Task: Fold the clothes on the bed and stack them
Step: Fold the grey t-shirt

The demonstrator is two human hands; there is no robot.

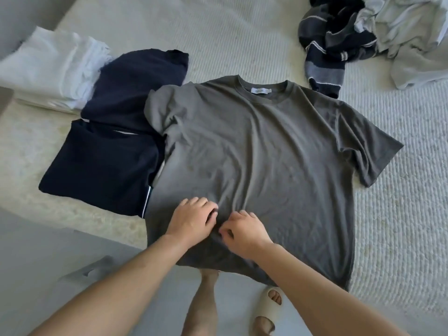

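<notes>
the fingers (pixel 213 207) of the left hand (pixel 191 220) and right hand (pixel 244 230) are curled, pinching the soft, light grey t-shirt (pixel 261 151) spread flat on the bed (pixel 400 190); a hold at shoulders or hem is judged best.

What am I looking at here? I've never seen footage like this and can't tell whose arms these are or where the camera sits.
The camera is worn on a person's head and looks down, so the arms are the wearer's own. There is one picture only. A grey T-shirt lies spread flat on a pale bed, hem hanging over the edge. The left hand and right hand rest on its lower part, fingers curled into the cloth; how firm the grip is, I cannot tell. At left lie folded navy clothes and a folded white pile. At the top right is an unfolded heap.
</notes>
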